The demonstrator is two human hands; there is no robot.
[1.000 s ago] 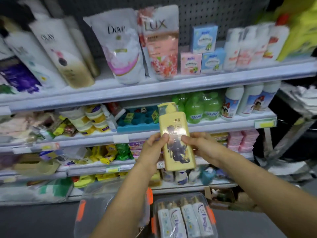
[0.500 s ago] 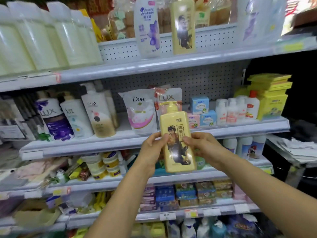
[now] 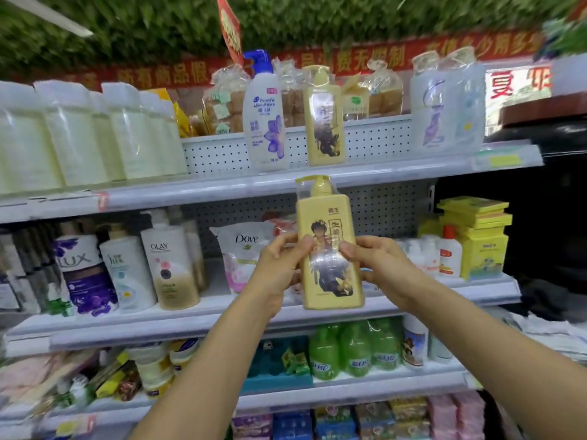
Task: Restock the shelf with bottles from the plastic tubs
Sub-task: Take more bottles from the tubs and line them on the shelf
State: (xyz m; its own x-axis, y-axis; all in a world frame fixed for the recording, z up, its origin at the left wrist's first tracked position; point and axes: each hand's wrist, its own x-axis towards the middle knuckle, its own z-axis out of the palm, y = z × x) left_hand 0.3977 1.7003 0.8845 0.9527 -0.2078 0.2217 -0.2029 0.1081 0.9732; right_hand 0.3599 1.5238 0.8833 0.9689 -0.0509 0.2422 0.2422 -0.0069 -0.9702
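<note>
Two bare forearms are seen, entering from the lower edge of the view. No sleeves, cuffs or gloves are worn on the visible parts. The left hand [image 3: 279,265] and the right hand [image 3: 379,265] are uncovered, with short, unpainted nails. Neither rings, watches nor bracelets are seen on fingers or wrists.

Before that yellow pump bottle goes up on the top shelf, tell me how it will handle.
The yellow pump bottle looks rigid: both the left hand and the right hand pinch its sides without visibly denting them. Its glossy clear wrap may be slippery. Tall and narrow, it could tip if set down carelessly beside the matching bottle on the top shelf.
</note>
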